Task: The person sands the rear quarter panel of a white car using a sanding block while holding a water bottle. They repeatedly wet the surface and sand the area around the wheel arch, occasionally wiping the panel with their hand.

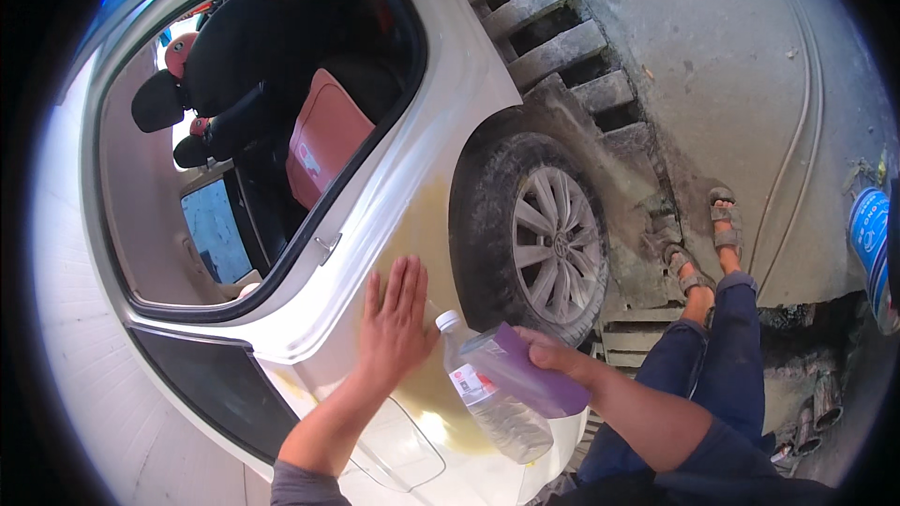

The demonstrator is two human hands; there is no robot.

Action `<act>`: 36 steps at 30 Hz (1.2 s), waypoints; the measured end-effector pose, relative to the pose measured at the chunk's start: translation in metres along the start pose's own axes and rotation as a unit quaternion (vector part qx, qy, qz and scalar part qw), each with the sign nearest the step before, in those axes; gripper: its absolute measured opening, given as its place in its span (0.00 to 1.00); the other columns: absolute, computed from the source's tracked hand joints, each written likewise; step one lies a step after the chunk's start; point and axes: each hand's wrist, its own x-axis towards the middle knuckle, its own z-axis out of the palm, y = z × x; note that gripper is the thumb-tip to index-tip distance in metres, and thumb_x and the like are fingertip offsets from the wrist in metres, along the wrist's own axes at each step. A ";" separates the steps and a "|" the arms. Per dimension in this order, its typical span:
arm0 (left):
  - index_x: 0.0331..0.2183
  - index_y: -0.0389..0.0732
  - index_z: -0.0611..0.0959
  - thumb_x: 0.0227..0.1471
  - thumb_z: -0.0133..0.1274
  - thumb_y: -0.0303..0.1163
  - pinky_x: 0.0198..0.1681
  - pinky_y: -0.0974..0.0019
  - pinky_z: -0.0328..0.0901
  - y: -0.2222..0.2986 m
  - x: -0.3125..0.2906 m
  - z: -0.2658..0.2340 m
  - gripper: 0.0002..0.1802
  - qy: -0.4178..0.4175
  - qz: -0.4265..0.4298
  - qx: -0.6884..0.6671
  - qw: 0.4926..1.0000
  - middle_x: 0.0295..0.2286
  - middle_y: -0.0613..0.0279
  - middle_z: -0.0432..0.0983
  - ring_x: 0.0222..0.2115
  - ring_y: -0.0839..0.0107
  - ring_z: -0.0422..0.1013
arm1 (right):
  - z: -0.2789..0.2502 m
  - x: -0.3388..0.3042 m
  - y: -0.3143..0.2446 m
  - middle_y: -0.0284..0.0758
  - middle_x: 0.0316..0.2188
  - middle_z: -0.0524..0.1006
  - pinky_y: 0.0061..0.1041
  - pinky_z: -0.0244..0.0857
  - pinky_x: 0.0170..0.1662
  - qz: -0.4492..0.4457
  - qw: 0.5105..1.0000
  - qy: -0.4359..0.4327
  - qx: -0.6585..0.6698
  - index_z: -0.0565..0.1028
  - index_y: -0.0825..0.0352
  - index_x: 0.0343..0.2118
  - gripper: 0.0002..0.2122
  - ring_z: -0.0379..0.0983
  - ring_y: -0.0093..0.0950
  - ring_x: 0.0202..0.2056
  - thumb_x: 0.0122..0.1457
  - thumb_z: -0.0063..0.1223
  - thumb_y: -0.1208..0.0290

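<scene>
My left hand [396, 319] lies flat, fingers stretched out, on the white car's rear side panel [412, 225], where a yellowish-beige patch spreads around the wheel arch. In my right hand [562, 361] is a purple sheet [530, 379] that looks like sandpaper, with the thumb pressed on its top. Just under the sheet a clear plastic bottle [511, 426] with a white cap slants across the panel. The same hand appears to hold it, though the fingers beneath are hidden. Some clear liquid seems to be inside.
The car's rear wheel [560, 245] stands right of the panel, beside a slatted drain grate [562, 47]. Hoses [806, 112] run along the concrete floor. A blue can [872, 244] is at the right edge, near dark pipes [825, 398]. My sandalled feet [689, 267] are beyond the wheel.
</scene>
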 end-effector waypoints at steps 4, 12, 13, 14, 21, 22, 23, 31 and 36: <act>0.65 0.35 0.58 0.53 0.51 0.55 0.70 0.47 0.30 -0.003 0.059 -0.001 0.48 0.010 -0.016 0.029 0.999 0.67 0.53 0.48 0.69 0.59 0.39 | 0.001 -0.016 -0.014 0.37 0.51 0.72 0.28 0.64 0.55 0.006 1.000 0.013 -0.023 0.63 0.66 0.59 0.40 0.71 0.26 0.51 0.51 0.64 0.43; 0.66 0.35 0.56 0.58 0.44 0.60 0.70 0.51 0.30 -0.015 0.173 0.010 0.48 -0.031 -0.025 0.157 0.987 0.68 0.52 0.44 0.70 0.59 0.36 | 0.006 -0.022 -0.012 0.38 0.53 0.72 0.29 0.62 0.58 0.025 1.000 -0.004 -0.009 0.61 0.66 0.61 0.40 0.70 0.27 0.53 0.51 0.67 0.49; 0.66 0.35 0.55 0.58 0.43 0.60 0.70 0.51 0.30 -0.016 0.177 0.012 0.48 -0.033 -0.017 0.165 0.986 0.68 0.52 0.44 0.70 0.59 0.36 | 0.007 -0.025 -0.010 0.38 0.53 0.71 0.29 0.62 0.58 0.026 1.000 -0.010 -0.005 0.61 0.66 0.62 0.40 0.69 0.27 0.53 0.51 0.67 0.50; 0.66 0.34 0.55 0.57 0.44 0.61 0.70 0.52 0.31 -0.017 0.175 0.014 0.49 -0.043 0.003 0.151 0.988 0.68 0.52 0.44 0.69 0.59 0.36 | 0.007 -0.027 -0.007 0.38 0.53 0.71 0.29 0.61 0.58 0.025 1.000 -0.013 -0.003 0.61 0.67 0.62 0.40 0.69 0.27 0.54 0.52 0.66 0.50; 0.65 0.32 0.56 0.54 0.44 0.66 0.71 0.56 0.32 0.016 0.092 0.011 0.54 -0.070 0.036 0.067 0.995 0.67 0.50 0.45 0.69 0.57 0.39 | -0.001 -0.034 0.012 0.38 0.53 0.71 0.29 0.60 0.59 0.036 0.999 0.005 -0.040 0.61 0.68 0.61 0.39 0.68 0.27 0.54 0.53 0.64 0.49; 0.65 0.32 0.56 0.54 0.45 0.66 0.71 0.56 0.32 0.020 0.072 0.012 0.54 -0.076 0.036 0.059 0.995 0.67 0.50 0.45 0.69 0.57 0.39 | -0.001 -0.036 0.014 0.38 0.53 0.71 0.29 0.60 0.59 0.041 0.998 0.006 -0.046 0.62 0.69 0.61 0.39 0.68 0.27 0.54 0.53 0.64 0.48; 0.65 0.32 0.56 0.54 0.45 0.66 0.71 0.56 0.32 0.024 0.056 0.013 0.54 -0.079 0.037 0.051 0.995 0.67 0.50 0.45 0.69 0.57 0.39 | 0.000 -0.038 0.015 0.38 0.53 0.71 0.29 0.60 0.59 0.045 0.998 0.009 -0.047 0.62 0.68 0.61 0.39 0.68 0.27 0.54 0.53 0.64 0.48; 0.65 0.32 0.55 0.55 0.43 0.66 0.71 0.56 0.32 0.006 0.095 0.005 0.53 -0.074 0.031 0.079 0.994 0.67 0.50 0.45 0.69 0.59 0.38 | -0.001 -0.036 0.009 0.37 0.54 0.70 0.29 0.59 0.59 0.029 0.998 0.012 -0.049 0.63 0.67 0.60 0.37 0.66 0.27 0.55 0.54 0.64 0.49; 0.65 0.32 0.55 0.55 0.43 0.66 0.71 0.57 0.31 -0.013 0.151 0.008 0.53 -0.055 0.014 0.122 0.991 0.68 0.50 0.44 0.69 0.60 0.38 | 0.007 -0.031 0.006 0.37 0.53 0.70 0.28 0.59 0.59 0.016 0.999 -0.002 -0.032 0.64 0.67 0.60 0.35 0.66 0.25 0.54 0.55 0.63 0.50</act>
